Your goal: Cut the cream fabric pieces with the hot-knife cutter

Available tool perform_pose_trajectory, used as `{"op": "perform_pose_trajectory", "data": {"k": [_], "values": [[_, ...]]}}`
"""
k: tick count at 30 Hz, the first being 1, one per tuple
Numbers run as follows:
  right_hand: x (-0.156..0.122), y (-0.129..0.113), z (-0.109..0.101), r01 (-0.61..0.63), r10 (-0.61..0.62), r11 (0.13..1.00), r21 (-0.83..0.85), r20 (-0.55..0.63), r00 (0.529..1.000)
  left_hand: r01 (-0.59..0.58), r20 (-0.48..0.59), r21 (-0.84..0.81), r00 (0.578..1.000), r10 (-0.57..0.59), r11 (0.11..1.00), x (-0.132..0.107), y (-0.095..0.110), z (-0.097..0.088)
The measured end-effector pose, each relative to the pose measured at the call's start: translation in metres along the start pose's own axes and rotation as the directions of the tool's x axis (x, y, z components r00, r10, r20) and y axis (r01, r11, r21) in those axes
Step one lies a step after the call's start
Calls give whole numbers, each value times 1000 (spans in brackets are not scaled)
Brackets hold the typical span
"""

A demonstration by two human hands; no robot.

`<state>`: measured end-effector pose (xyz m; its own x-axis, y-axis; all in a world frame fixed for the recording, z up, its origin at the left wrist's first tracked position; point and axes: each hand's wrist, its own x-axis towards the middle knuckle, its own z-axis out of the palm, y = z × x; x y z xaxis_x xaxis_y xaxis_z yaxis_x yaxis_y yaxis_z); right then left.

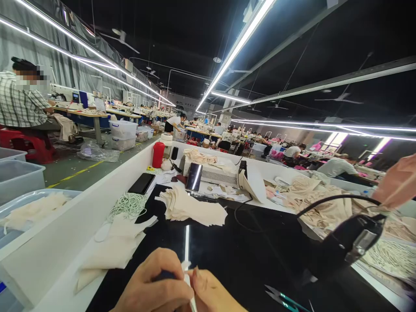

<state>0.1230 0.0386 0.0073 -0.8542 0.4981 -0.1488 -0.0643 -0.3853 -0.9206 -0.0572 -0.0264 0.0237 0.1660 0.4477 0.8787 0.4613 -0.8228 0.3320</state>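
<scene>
Close in front of me, over the black tabletop [247,255], my left hand [159,281] and my right hand [212,292] meet. Both have their fingers closed on a narrow white strip [190,284]; its material is hard to tell, and its lower end runs out of view. Thread snips [284,299] with teal handles lie to the right of my right hand. Beyond the hands rests a fanned stack of cream fabric pieces [191,207]. More cream pieces [112,251] lie on the left ledge, beside a tangle of pale green cord [128,206].
A dark phone [142,183] lies at the back left; another phone [194,177] leans upright. Behind are a red bottle [158,154] and a white vented box [217,175]. On the right stand a black machine [352,242] and heaped beige fabric [318,203]. Co-workers sit farther off.
</scene>
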Motion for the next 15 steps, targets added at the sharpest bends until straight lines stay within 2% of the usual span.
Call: {"op": "perform_pose_trajectory", "data": {"k": [2,3,4,5,6,8,9,10,12,13,15], "values": [[5,-3,-4,40,-40,999,-1,-57,998,149,-10,-5,989,-149,989,-6,-8,2],[6,-8,-6,55,-59,998,-38,-108,992,260,-28,-27,965,-260,965,-9,-13,4],[6,-13,-7,71,-84,994,-86,-162,983,390,-51,-74,918,-394,918,-12,-19,7],[6,-20,-8,84,-113,986,-142,-210,971,521,-69,-153,842,-535,840,-15,-24,11],[7,-27,-9,88,-138,975,-203,-250,958,630,-72,-257,744,-664,733,-18,-29,14],[8,-39,-10,84,-184,946,-313,-305,935,734,4,-479,550,-835,481,-22,-38,22],[10,-43,-10,86,-206,932,-353,-318,926,747,85,-559,483,-871,360,-24,-41,26],[12,-46,-11,88,-224,919,-384,-325,919,759,199,-604,440,-876,244,-26,-43,28],[17,-49,-13,95,-248,902,-421,-324,913,791,413,-607,396,-820,76,-28,-45,31],[20,-48,-14,96,-249,897,-432,-315,916,807,475,-589,383,-792,37,-29,-43,32],[25,-45,-17,91,-244,885,-456,-288,926,823,498,-568,375,-782,32,-28,-38,32]]}}
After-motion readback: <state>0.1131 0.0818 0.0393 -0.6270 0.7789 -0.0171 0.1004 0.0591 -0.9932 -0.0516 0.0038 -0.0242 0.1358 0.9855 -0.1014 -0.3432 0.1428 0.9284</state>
